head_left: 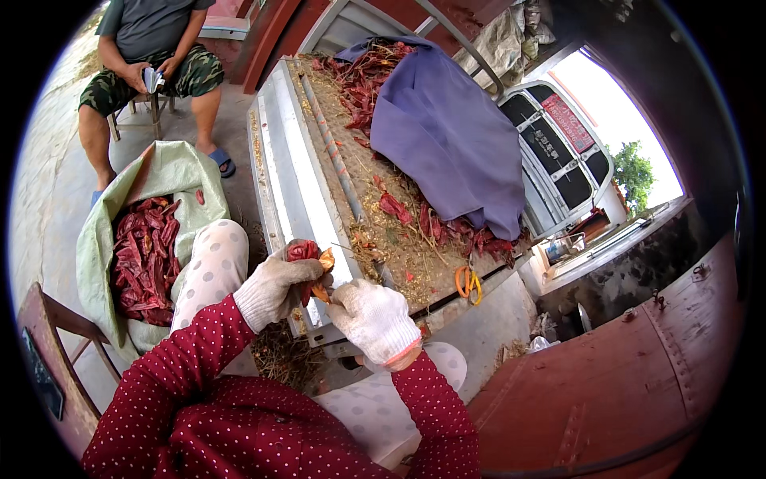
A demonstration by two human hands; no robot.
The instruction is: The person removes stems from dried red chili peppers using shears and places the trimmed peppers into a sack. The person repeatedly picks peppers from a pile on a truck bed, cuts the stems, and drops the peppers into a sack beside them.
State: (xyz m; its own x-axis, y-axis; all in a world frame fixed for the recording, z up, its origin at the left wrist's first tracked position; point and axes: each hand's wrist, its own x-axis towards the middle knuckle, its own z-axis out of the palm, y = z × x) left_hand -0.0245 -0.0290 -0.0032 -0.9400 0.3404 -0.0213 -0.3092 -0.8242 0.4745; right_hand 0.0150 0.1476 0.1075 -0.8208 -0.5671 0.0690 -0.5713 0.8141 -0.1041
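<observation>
Both of my hands wear off-white knitted gloves and meet above the near edge of a metal truck bed (299, 221). My left hand (275, 290) is closed around a few dried red chilli peppers (303, 250), with a paler orange dried chilli (327, 260) sticking out by the thumb. Beside it, the curled fingers of my right hand (374, 320) grip the lower orange end of a chilli; the exact pinch is partly hidden. Left of my knee, an open pale-green woven sack (191, 164) contains many dried red chillies (143, 257).
On the truck bed, a purple cloth (443, 132) partly covers more dried chillies (359, 90) among stalks and seeds. Orange looped handles (468, 284) hang at its edge. Someone sits on a stool (146, 114) beyond the sack. A wooden chair (66, 359) stands at left, a red metal panel (592, 383) at right.
</observation>
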